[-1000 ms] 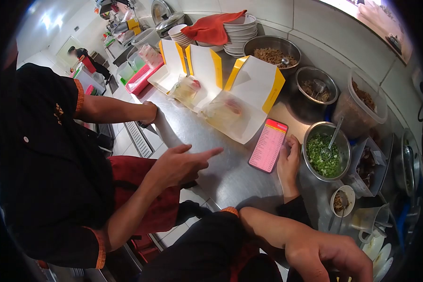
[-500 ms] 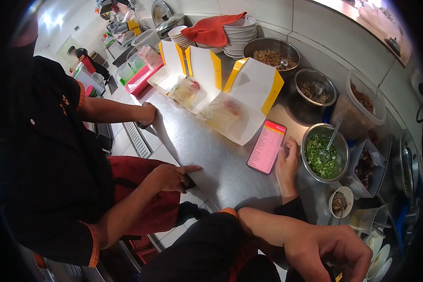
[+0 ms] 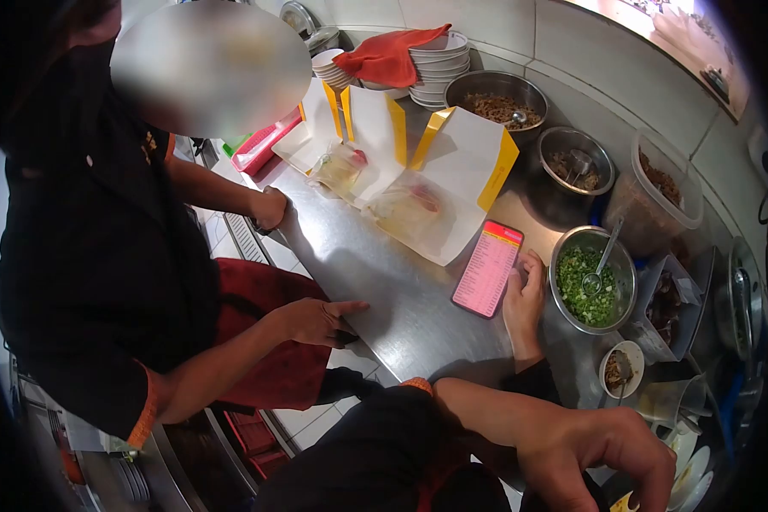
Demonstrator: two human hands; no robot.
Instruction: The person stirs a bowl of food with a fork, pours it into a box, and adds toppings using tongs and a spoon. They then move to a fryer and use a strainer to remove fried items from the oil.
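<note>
My right hand (image 3: 525,300) rests on the steel counter, loosely curled and empty, thumb close to the right edge of a phone (image 3: 488,269). The phone lies face up with a pink list under a red and yellow header. My left forearm crosses in front of my body. At its end my left hand (image 3: 593,452) hangs relaxed at lower right, fingers bent and apart from the thumb, with nothing visible in it. Beyond the phone stand open white-and-yellow takeaway boxes (image 3: 465,162) holding clear plastic bags (image 3: 408,209). Right of my right hand sits a bowl of chopped green onions (image 3: 590,294) with a spoon.
A co-worker (image 3: 102,256) stands at left, one hand pointing at the counter edge. Metal bowls of minced food (image 3: 497,107), a plastic tub (image 3: 666,183), a small white bowl (image 3: 621,369) and stacked bowls (image 3: 439,68) line the wall side. A red cloth (image 3: 388,55) drapes over the stack.
The view has shifted slightly. The co-worker's torso and near elbow have moved a little, while the pointing hand stays at the counter edge. Both my hands and the phone remain in place.
</note>
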